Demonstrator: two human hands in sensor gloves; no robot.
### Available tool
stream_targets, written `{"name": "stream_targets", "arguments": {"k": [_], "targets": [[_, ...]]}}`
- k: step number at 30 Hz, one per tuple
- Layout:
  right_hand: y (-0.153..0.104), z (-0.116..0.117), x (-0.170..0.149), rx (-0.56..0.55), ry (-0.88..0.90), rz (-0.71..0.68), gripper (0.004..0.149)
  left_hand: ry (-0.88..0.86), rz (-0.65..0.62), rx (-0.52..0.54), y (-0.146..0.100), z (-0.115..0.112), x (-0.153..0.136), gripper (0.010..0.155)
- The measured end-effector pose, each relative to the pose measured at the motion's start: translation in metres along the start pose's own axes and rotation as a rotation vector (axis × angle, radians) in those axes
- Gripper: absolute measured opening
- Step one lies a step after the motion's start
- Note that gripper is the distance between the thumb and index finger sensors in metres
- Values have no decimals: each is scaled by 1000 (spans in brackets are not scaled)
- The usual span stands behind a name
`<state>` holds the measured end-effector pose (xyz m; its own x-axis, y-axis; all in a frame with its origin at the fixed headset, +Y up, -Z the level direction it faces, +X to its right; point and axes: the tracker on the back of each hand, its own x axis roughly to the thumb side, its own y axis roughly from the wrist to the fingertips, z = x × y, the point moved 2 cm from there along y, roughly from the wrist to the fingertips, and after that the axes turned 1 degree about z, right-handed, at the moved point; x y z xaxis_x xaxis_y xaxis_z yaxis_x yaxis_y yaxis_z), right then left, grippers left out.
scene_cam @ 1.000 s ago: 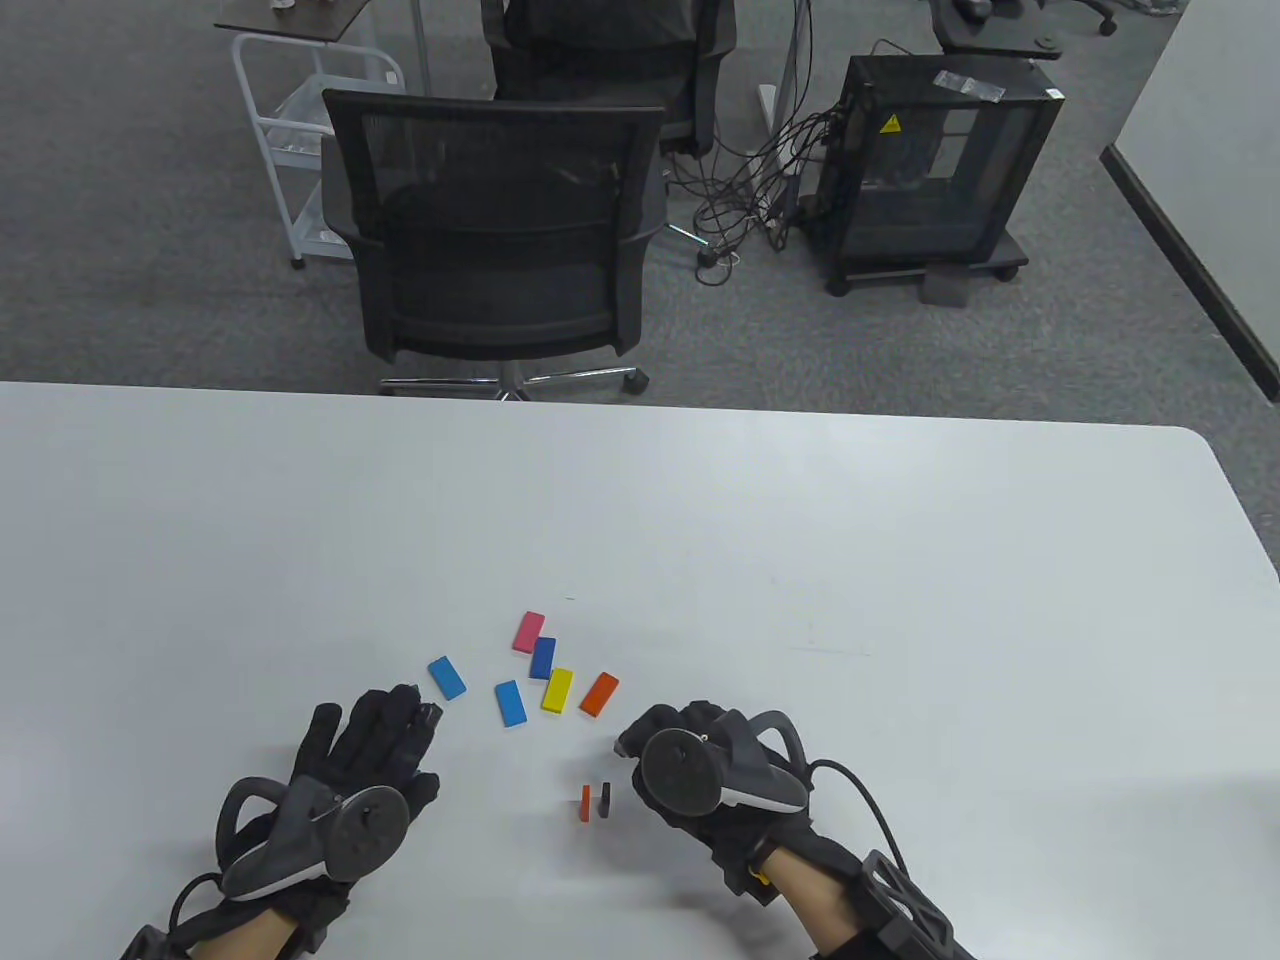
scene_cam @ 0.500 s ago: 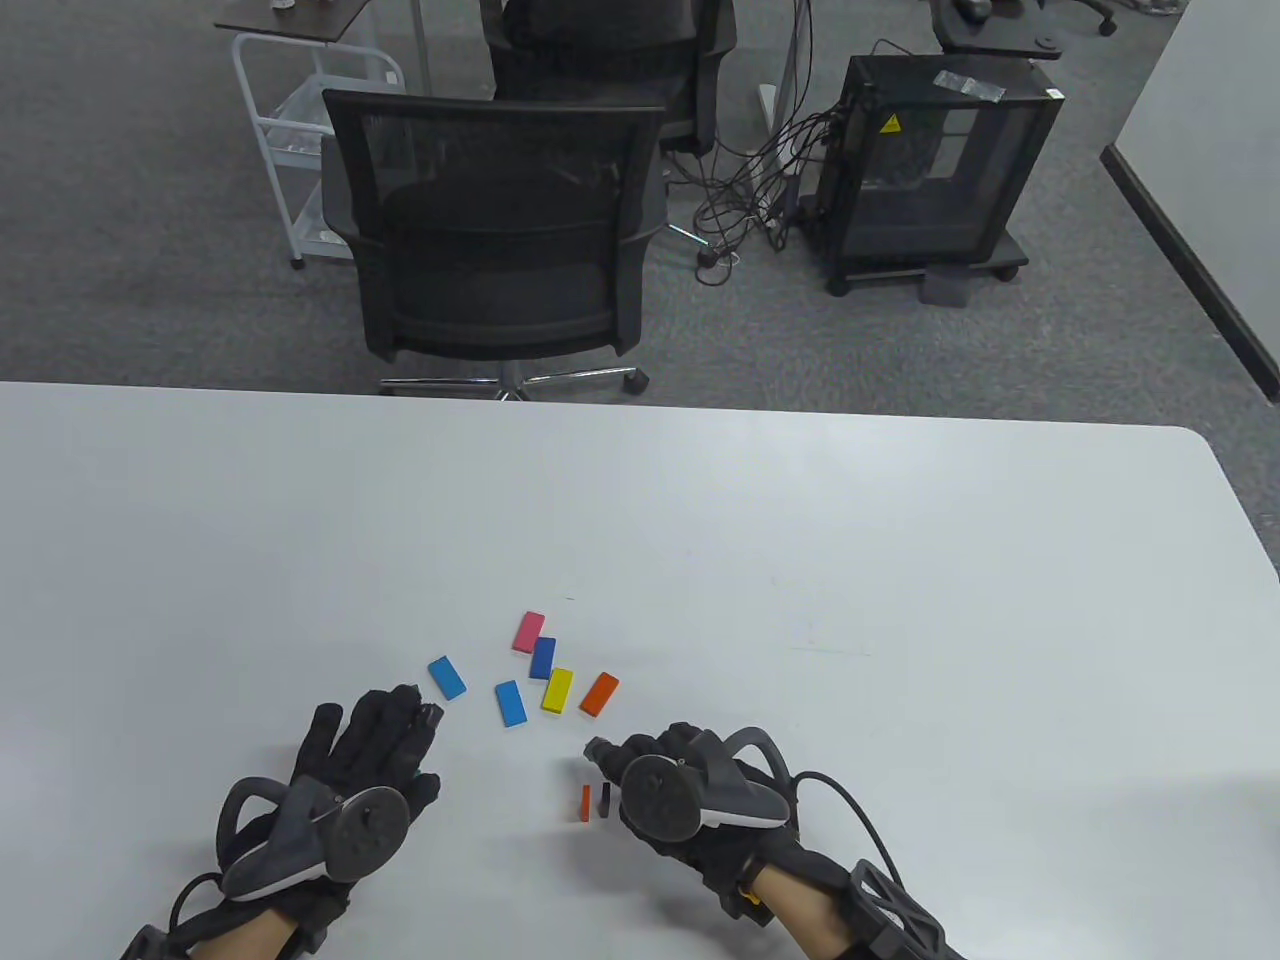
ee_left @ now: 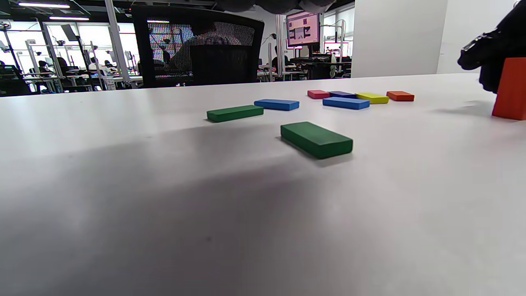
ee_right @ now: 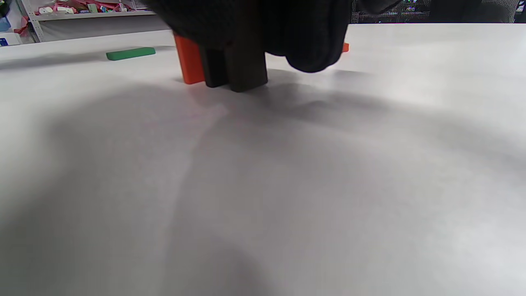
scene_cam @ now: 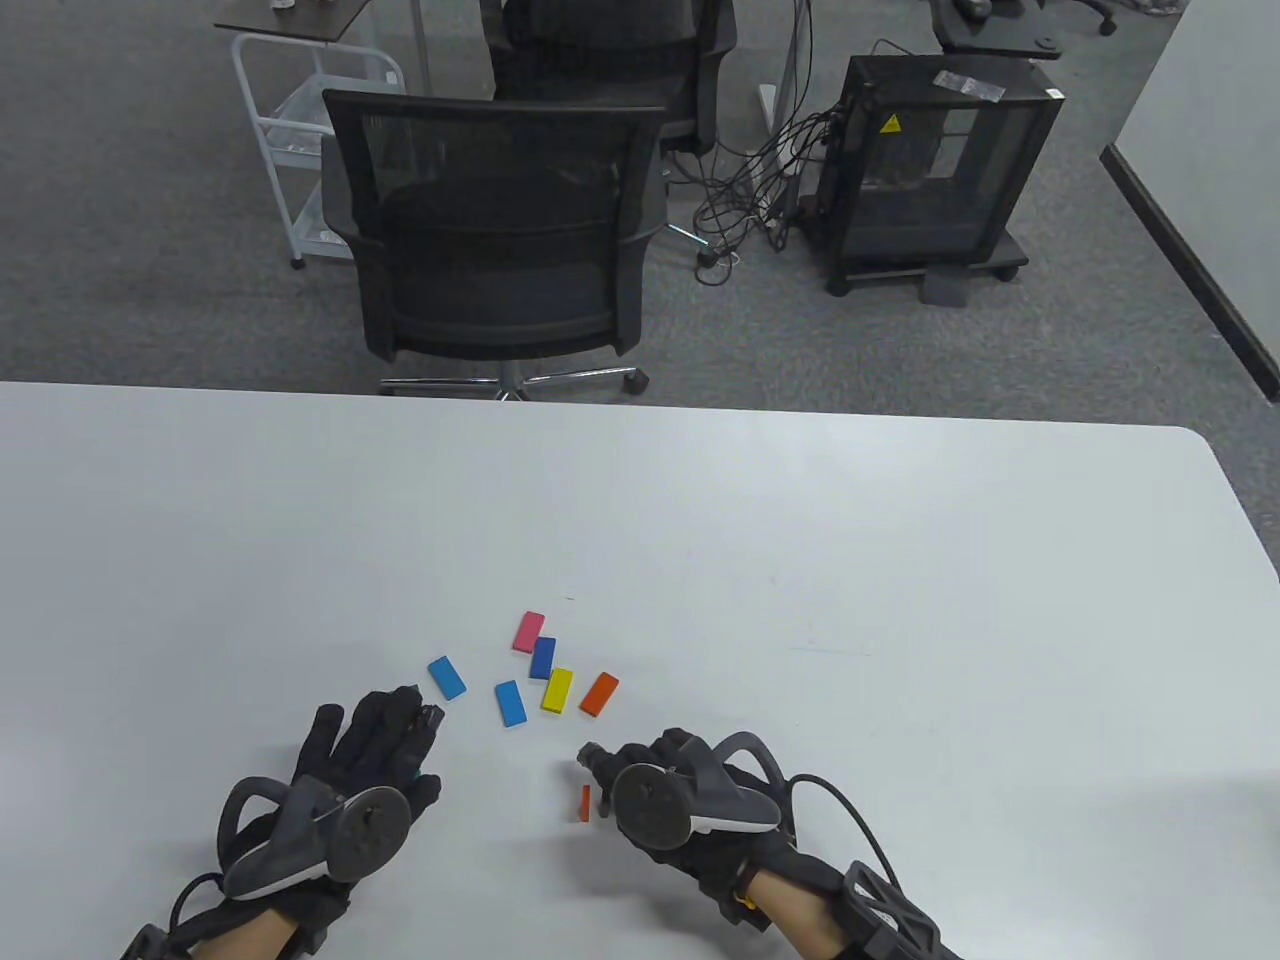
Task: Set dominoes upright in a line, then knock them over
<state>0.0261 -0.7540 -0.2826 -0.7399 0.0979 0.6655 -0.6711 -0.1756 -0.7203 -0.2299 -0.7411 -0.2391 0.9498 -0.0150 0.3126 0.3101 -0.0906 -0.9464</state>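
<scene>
On the worktop [scene_cam: 700, 520] near its front edge I see my right hand [scene_cam: 680, 790] down beside two standing dominoes: an orange one [scene_cam: 585, 803] and a black one [ee_right: 236, 68] just behind it, mostly hidden by the glove. Whether my fingers pinch the black one or only touch it, I cannot tell. My left hand [scene_cam: 350, 780] rests flat, fingers spread and holding nothing. Beyond lie flat pieces: pink [scene_cam: 528, 632], dark blue [scene_cam: 543, 657], yellow [scene_cam: 557, 690], orange [scene_cam: 599, 694] and two light blue [scene_cam: 446, 677]. Two green ones [ee_left: 316, 139] lie near my left wrist.
</scene>
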Motion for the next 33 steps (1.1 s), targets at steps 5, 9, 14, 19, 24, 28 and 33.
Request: {"name": "stream_targets", "arguments": {"k": [5, 9, 14, 19, 24, 28, 33], "targets": [[-1, 0, 0, 4, -3, 1, 67, 1, -4, -9, 0, 0, 0, 65], [-1, 0, 0, 11, -4, -1, 69, 1, -4, -11, 0, 0, 1, 65], [-2, -1, -1, 17, -8, 0, 73, 1, -4, -11, 0, 0, 1, 65], [-7, -13, -10, 16, -2, 31, 74, 3, 1, -23, 0, -1, 1, 65], [-3, -33, -26, -70, -33, 75, 64, -1, 7, -22, 0, -1, 1, 65], [16, -41, -31, -86, -60, 60, 58, -4, 10, -19, 0, 0, 0, 66], [51, -36, -32, -49, -111, 34, 50, -5, 12, -17, 0, 0, -1, 66]]}}
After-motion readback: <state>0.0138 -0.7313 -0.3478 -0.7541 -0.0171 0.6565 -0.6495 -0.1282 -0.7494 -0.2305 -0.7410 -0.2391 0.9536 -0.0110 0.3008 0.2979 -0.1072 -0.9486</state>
